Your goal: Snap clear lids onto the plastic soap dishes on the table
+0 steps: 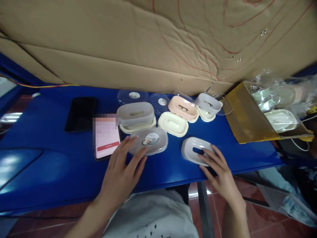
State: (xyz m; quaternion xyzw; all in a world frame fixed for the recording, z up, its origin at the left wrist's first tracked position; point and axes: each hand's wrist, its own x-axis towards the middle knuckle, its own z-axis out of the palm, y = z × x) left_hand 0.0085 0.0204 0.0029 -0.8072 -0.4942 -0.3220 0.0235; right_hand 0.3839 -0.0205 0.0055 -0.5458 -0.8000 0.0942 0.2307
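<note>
My left hand curls around the left end of an oval box with a clear lid. A round label sits on the lid, and something greyish shows through it. At the right, my right hand grips the right end of a white oval slotted cover, fingers on top and thumb along the front side. Behind them lie a cream oval base, a larger white slotted cover over another cream base, a peach slotted cover and a pale grey slotted cover.
Clear oval lids lie along the back of the blue table. To the left are a black phone and a lit phone. An open cardboard box with plastic-wrapped parts stands right. Brown paper covers the back.
</note>
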